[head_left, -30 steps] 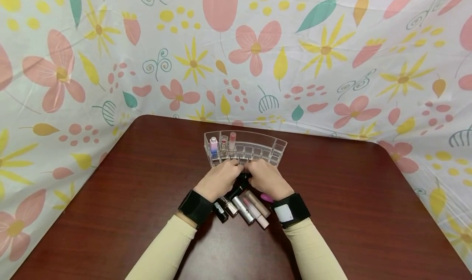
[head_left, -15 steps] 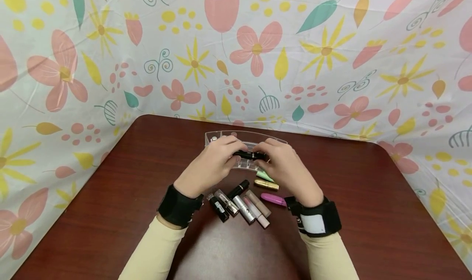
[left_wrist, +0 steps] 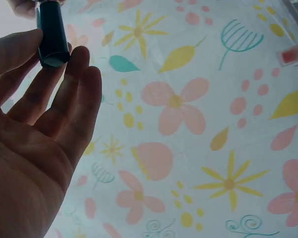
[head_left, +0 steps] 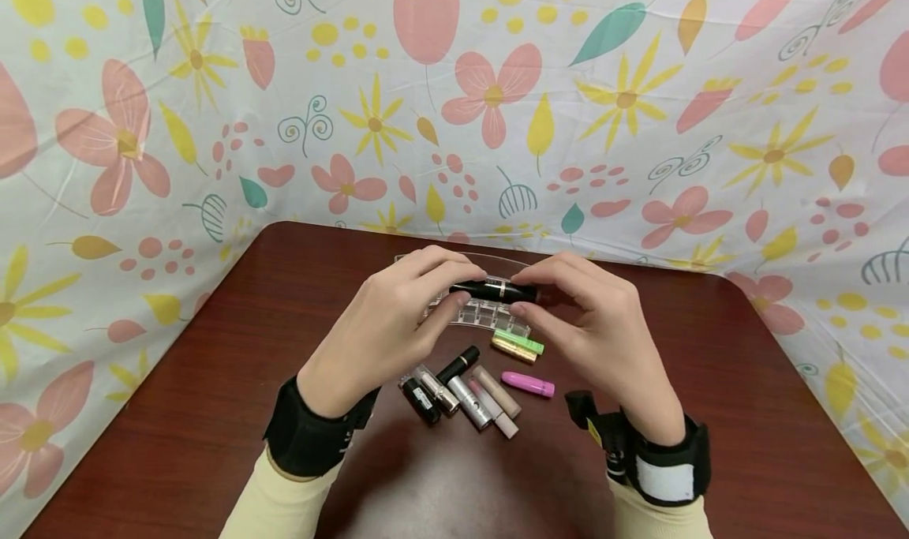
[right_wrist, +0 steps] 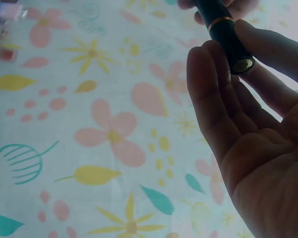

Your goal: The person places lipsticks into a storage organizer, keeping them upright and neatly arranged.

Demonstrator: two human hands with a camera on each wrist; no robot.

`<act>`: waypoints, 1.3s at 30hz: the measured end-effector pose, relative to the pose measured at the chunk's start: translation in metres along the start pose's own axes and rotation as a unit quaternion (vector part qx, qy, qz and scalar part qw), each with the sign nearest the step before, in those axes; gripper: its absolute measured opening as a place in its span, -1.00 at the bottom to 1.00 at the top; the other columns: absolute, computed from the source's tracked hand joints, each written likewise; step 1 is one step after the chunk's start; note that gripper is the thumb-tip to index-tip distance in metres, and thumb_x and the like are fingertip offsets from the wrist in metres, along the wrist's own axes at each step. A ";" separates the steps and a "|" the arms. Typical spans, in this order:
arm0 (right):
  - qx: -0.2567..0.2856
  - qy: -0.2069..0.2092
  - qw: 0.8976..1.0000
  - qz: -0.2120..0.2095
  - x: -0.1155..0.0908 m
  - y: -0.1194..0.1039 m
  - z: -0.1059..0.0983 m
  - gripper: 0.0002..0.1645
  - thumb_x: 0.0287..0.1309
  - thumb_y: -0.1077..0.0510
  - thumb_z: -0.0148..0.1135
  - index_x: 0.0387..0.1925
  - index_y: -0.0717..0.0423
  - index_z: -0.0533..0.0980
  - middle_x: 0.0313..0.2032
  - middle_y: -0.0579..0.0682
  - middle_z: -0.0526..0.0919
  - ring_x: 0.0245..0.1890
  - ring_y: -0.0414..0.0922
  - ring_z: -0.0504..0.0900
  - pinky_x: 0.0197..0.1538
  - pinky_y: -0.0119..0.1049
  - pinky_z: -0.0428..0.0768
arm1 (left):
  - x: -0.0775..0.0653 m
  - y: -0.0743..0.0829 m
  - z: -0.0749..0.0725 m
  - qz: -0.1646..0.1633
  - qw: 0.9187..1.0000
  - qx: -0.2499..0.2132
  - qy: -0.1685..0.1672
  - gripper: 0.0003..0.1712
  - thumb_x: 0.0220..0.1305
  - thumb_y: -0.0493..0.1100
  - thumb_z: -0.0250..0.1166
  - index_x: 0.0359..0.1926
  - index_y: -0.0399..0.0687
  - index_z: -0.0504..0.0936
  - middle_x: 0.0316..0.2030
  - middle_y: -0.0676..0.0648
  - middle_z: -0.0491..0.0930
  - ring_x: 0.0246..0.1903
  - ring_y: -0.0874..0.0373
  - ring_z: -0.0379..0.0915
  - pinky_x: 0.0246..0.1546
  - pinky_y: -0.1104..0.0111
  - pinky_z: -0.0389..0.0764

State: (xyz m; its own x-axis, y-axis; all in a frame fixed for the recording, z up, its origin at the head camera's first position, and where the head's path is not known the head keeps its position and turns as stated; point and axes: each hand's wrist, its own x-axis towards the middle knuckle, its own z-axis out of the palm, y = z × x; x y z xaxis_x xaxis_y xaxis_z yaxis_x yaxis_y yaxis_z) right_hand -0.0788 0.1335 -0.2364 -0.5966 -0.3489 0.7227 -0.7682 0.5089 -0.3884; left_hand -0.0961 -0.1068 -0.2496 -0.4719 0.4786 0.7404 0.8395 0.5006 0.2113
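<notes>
Both hands hold a black lipstick tube [head_left: 495, 290] with a thin gold band, level above the clear plastic organizer [head_left: 483, 315]. The left hand [head_left: 389, 326] pinches one end between thumb and fingers. At the opposite end, the right hand [head_left: 600, 330] grips it the same way. In the right wrist view, the tube [right_wrist: 223, 37] shows its gold band and a round end face by the thumb. The left wrist view has the dark tube end [left_wrist: 53, 37] between thumb and fingertips. Much of the organizer is hidden behind the hands.
A pile of several cosmetic tubes [head_left: 469, 402] lies on the brown table [head_left: 454, 492] below the hands. A pink tube [head_left: 528, 384] lies to its right. Green [head_left: 521, 340] and gold tubes [head_left: 513, 351] lie near the organizer's front. A floral cloth [head_left: 490, 129] hangs behind.
The hands have risen from the tabletop among the cosmetics, moved apart and come nearer, with the black lipstick tube now held between them. The pink, green and gold tubes are uncovered.
</notes>
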 end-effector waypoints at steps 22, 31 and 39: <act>0.254 -0.003 0.967 -0.019 -0.002 -0.015 -0.011 -0.58 -0.15 0.67 0.41 -0.21 0.34 0.60 -0.23 0.12 0.60 -0.24 -0.13 0.57 -0.28 -0.42 0.62 | -0.001 0.010 -0.017 0.064 0.993 -0.089 0.040 -0.70 0.25 -0.22 0.46 0.00 -0.10 0.70 -0.14 0.01 0.68 -0.13 0.24 0.56 -0.10 0.48 0.55; 0.253 -0.013 0.967 -0.010 -0.002 -0.013 -0.010 -0.59 -0.12 0.66 0.40 -0.21 0.32 0.60 -0.22 0.11 0.59 -0.20 -0.12 0.56 -0.22 -0.42 0.60 | -0.001 0.006 -0.016 0.059 0.992 -0.107 0.031 -0.71 0.24 -0.23 0.47 -0.01 -0.10 0.70 -0.15 0.01 0.68 -0.20 0.26 0.53 -0.16 0.52 0.52; 0.256 -0.013 0.967 -0.007 -0.002 -0.014 -0.010 -0.59 -0.13 0.67 0.40 -0.21 0.32 0.60 -0.22 0.12 0.60 -0.20 -0.12 0.57 -0.22 -0.42 0.60 | 0.000 0.005 -0.017 0.057 0.992 -0.111 0.030 -0.71 0.23 -0.23 0.47 -0.01 -0.10 0.71 -0.14 0.01 0.69 -0.21 0.27 0.55 -0.17 0.55 0.51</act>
State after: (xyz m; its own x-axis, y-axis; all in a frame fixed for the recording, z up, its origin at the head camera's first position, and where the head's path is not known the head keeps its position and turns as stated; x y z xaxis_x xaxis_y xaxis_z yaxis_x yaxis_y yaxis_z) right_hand -0.0647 0.1352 -0.2271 -0.5851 -0.3764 0.7183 -0.7871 0.0505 -0.6147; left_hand -0.0870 -0.1164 -0.2383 -0.3588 0.4761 0.8028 0.9285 0.2704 0.2546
